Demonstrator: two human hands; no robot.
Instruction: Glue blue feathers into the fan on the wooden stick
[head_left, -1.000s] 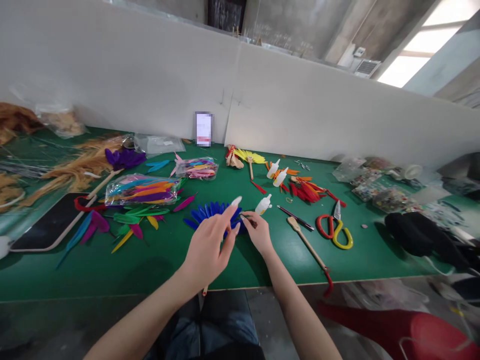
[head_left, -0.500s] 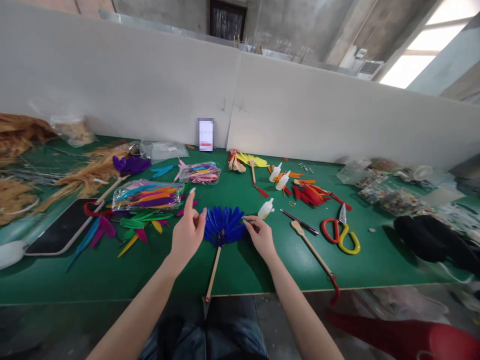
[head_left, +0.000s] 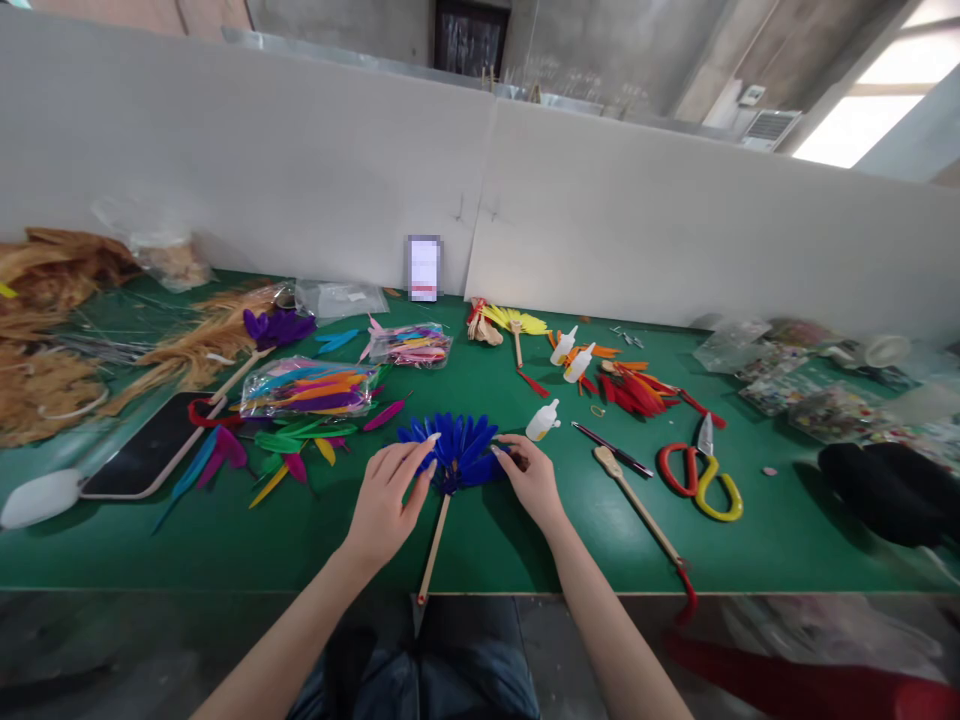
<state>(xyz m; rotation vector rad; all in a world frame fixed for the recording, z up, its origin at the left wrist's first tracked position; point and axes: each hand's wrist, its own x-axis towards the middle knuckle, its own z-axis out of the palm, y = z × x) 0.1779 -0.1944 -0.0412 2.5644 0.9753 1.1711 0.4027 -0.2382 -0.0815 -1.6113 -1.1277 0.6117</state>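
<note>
Both hands at blue feather fan [head_left: 454, 452] on green table [head_left: 525, 545].
The left hand [head_left: 386, 495] rested, fingers spread, on the fan's left feathers; the right hand [head_left: 534, 482], fingers curled, touched its right edge. Its wooden handle [head_left: 433, 548] overhung the near table edge. A white bottle [head_left: 543, 421] lay just beyond.

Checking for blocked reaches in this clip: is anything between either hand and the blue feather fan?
Nothing visible. The left hand rests its fingertips on the left side of the blue feather fan, and the right hand touches its right edge. The white bottle stands beyond the right hand, off to the side.
</note>
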